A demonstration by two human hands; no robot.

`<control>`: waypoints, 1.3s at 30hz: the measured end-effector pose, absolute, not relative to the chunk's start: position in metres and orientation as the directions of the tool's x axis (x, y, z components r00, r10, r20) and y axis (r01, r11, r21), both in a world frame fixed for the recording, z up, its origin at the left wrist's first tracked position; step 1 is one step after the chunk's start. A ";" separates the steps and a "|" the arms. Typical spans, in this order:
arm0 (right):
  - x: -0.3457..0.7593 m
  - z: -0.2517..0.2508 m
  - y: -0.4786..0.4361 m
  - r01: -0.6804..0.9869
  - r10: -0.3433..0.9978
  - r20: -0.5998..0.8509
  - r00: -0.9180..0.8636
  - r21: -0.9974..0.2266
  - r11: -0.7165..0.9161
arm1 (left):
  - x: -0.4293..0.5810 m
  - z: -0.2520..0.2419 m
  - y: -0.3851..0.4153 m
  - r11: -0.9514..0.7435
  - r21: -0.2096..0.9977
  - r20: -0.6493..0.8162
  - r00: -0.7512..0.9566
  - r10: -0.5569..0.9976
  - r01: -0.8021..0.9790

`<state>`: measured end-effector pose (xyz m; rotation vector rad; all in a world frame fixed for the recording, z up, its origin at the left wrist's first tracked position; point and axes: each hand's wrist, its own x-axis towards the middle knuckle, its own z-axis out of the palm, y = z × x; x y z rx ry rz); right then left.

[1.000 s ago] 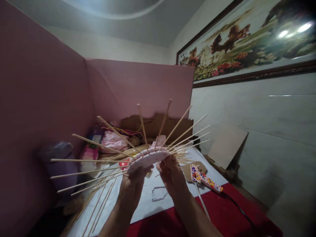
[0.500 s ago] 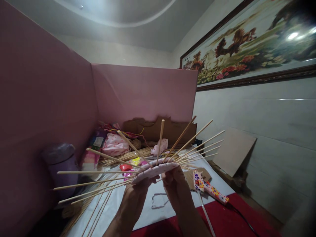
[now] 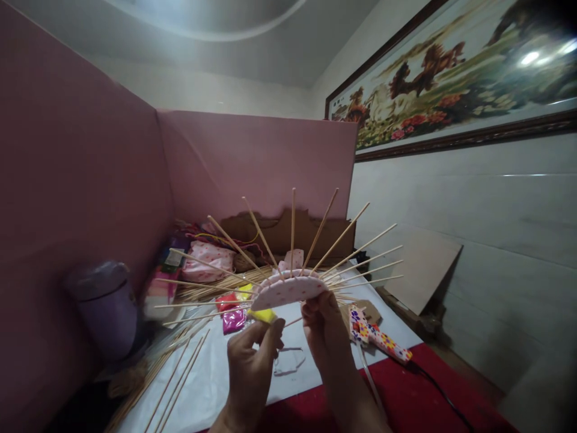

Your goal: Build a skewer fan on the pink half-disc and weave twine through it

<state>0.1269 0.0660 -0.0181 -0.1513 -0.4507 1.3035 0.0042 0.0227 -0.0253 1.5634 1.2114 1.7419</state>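
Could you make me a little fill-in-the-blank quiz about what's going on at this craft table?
The right hand grips a dotted disc with thin wooden ____ fanning out of it. The flowered glue gun lies to the ____ of that hand. The framed picture on the wall shows ____.
Missing words: sticks; right; horses.

Home craft corner: framed horse painting (image 3: pixel 451 78), skewer-strewn table (image 3: pixel 211 385).

Above your right hand (image 3: pixel 327 337) and left hand (image 3: pixel 252 361): the disc (image 3: pixel 288 288). Right of your right hand, on the surface (image 3: pixel 216 391): glue gun (image 3: pixel 378 338). Left of your left hand: loose sticks (image 3: pixel 180 385), then the bin (image 3: pixel 106 307).
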 end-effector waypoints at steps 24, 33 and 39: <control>0.132 -0.019 0.061 -0.711 0.909 0.397 0.122 -0.604 0.360 | -0.008 -0.009 0.012 -0.656 0.588 0.791 -0.166 0.589 0.473; 0.130 -0.016 0.058 -0.711 0.902 0.416 0.118 -0.599 0.369 | -0.007 -0.013 0.014 -0.625 0.667 0.736 -0.225 0.639 0.406; 0.132 -0.015 0.058 -0.743 0.899 0.421 0.119 -0.563 0.362 | -0.005 -0.013 0.012 -0.677 0.589 0.797 -0.176 0.578 0.442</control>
